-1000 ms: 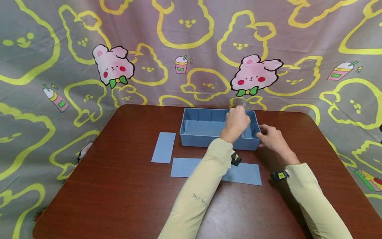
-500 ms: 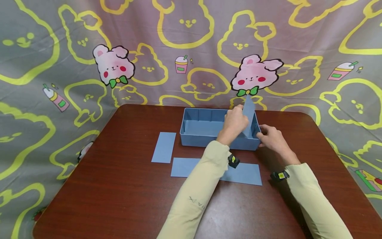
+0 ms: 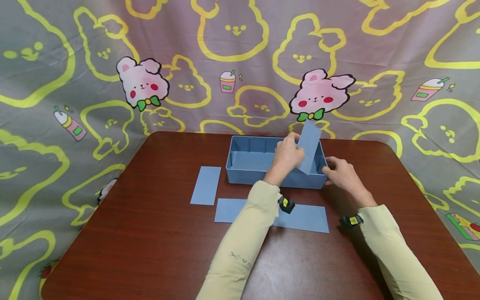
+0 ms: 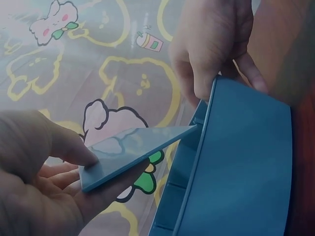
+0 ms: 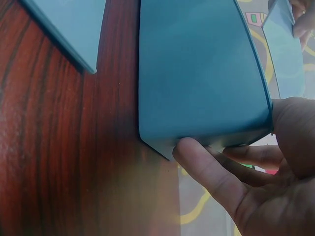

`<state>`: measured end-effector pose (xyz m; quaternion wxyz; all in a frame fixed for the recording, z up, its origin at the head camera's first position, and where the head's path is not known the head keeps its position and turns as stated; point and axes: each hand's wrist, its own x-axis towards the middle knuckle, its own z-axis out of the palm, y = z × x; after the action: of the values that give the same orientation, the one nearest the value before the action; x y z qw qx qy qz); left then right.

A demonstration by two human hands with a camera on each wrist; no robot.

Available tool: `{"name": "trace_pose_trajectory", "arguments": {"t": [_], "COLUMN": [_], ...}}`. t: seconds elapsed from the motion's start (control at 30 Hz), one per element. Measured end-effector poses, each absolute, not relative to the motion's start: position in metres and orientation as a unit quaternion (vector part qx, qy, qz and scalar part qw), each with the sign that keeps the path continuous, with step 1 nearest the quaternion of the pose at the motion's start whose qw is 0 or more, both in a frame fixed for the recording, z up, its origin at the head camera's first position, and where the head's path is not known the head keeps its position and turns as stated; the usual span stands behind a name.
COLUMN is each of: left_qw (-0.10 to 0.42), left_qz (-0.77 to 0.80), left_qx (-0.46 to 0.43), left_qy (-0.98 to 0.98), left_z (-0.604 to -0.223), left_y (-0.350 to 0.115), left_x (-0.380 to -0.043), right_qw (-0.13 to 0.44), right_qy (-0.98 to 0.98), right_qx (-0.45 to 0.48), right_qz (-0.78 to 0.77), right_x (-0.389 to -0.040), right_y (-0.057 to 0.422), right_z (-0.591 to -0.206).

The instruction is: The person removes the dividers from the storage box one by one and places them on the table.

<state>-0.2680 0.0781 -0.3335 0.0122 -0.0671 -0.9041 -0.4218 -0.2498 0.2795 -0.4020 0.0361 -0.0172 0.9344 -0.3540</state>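
An open-topped blue box (image 3: 245, 176) stands lengthwise across the back of the table. My left hand (image 3: 286, 157) pinches a flat blue rectangular panel (image 3: 310, 143), thumb on one face and fingers on the other. The panel is tilted over the box's right part, and one corner overlaps the front rim in the head view. In the left wrist view the far end of this panel (image 4: 133, 150) reaches the box's rim; I cannot tell if it touches. My right hand (image 3: 346, 177) grips the box's right end, thumb at the rim and a finger (image 5: 206, 169) against the end wall.
A short blue panel (image 3: 206, 185) lies flat left of the box. In front lies a long blue panel (image 3: 307, 218), its middle hidden by my left forearm. A patterned curtain (image 3: 210, 100) hangs behind the reddish-brown table (image 3: 150, 233). Upright ribs line the box's inner walls.
The panel in my left hand has turned from nearly edge-on to showing its broad face. That hand has drawn slightly left. My right hand and the box have stayed put.
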Motion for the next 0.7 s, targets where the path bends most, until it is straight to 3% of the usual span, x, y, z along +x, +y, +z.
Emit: {"name": "trace_pose_trajectory", "arguments": {"t": [0.5, 0.7], "left_qw": [-0.001, 0.017], "left_qz": [-0.457, -0.457], "left_qx": [-0.07, -0.077], "left_qy": [-0.887, -0.886], "left_z": [-0.34, -0.338], "left_y": [0.053, 0.046], "left_x": [-0.266, -0.263], "right_qw": [0.038, 0.035], "right_qy": [0.933, 0.934], "right_qx": [-0.019, -0.02], "right_qz": [-0.358, -0.355], "right_x": [-0.247, -0.248], "right_y": [0.279, 0.279], "right_z": [-0.401, -0.4]}}
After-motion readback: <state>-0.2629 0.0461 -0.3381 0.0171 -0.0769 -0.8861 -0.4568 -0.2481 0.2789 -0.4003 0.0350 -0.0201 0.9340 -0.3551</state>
